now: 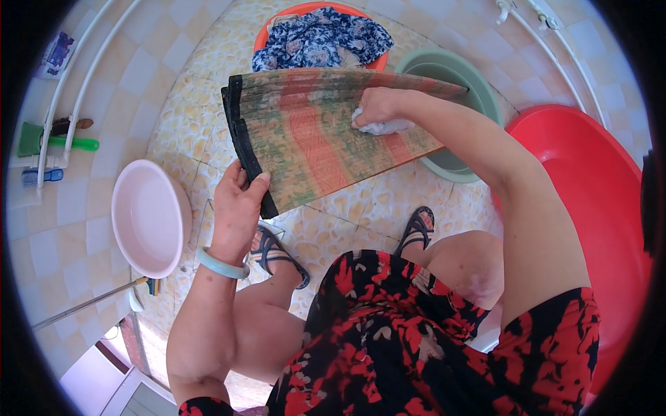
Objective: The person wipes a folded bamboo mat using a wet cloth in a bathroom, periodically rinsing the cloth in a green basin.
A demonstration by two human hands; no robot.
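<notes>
A folded woven mat, patterned in green, tan and orange-red with a black border, is held up in front of me. My left hand grips its black-edged left end, thumb on the near face and fingers behind. My right hand is closed on a white cloth and presses it against the mat's upper face, right of the middle. The mat's right end reaches over a grey-green basin, hiding part of its rim.
Behind the mat stands an orange-red basin with blue-and-white floral fabric. A pale pink basin is at left, a large red tub at right. White pipes and brushes line the left wall; a long-handled tool leans below.
</notes>
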